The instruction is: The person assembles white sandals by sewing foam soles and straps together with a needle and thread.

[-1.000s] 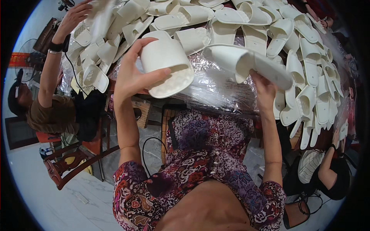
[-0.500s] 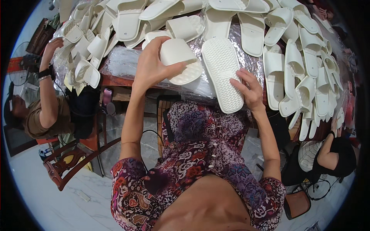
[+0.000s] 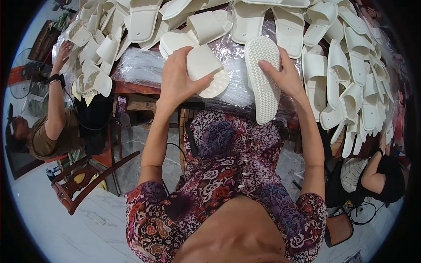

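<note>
One slipper point(image 3: 266, 94) (underside showing) runs lengthwise toward lap point(image 3: 237, 136).

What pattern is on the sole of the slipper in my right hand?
White zigzag ridges on the slipper sole, best seen in the head view.

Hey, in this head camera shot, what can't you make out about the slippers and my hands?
In the head view:
- Slipper in your right hand: upper side mostly hidden behind its own sole, which faces the camera.
- Right hand: some fingertips hidden behind that slipper.
- Slipper in your left hand: underside, turned away from the camera.
- Upright slipper in the pile: top end cut off by the upper edge.
</note>
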Available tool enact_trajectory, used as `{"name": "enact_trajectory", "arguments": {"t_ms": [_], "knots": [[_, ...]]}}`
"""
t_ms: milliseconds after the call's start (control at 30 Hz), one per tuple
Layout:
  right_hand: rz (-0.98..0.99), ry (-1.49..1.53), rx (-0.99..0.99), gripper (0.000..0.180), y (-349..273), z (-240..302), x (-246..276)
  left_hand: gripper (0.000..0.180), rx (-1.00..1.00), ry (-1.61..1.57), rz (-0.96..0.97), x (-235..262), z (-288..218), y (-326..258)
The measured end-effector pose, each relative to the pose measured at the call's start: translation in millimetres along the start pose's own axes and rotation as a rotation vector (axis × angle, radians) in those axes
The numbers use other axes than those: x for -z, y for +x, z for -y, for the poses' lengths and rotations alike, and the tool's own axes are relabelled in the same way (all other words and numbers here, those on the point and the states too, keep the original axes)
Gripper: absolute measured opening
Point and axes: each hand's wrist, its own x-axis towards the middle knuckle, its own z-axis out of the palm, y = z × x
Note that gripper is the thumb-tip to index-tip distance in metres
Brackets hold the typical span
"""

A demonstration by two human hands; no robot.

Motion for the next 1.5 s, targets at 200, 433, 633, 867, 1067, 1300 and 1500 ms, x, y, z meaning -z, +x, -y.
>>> {"name": "enact_trajectory", "arguments": {"t_ms": [200, 433, 633, 867, 1067, 1300, 1500], "knots": [[0.054, -0.012, -0.013, 0.061, -6.2, 27.7, 1.5, 0.071, 0.154, -0.155, 0.011, 18.4, -16.9, 1.7], [0.051, -0.24, 0.423, 0.042, -57.5, 92.5, 33.2, 0.072, 0.152, -0.32, 0.084, 57.4, -21.8, 2.2], [-0.061, -0.283, 0.619, 0.037, -92.9, 131.0, 46.4, 0.072, 0.135, -0.475, 0.097, 82.4, -25.4, -4.2], [-0.208, -0.455, 0.94, 0.036, -49.6, 62.0, 18.8, 0.071, 0.051, -0.364, 0.096, 67.1, -22.1, 5.5], [-0.15, -0.531, 0.937, 0.033, -52.6, -20.5, -11.3, 0.076, -0.037, -0.16, 0.103, 6.3, -0.3, -11.2], [0.074, -0.61, 0.587, 0.035, -86.9, 3.0, 4.4, 0.08, -0.048, -0.195, 0.187, 13.5, 13.9, -20.0], [0.151, -0.341, 0.357, 0.037, -94.7, 14.8, 27.0, 0.062, -0.005, -0.31, 0.138, 8.1, 28.4, -21.6]]}}
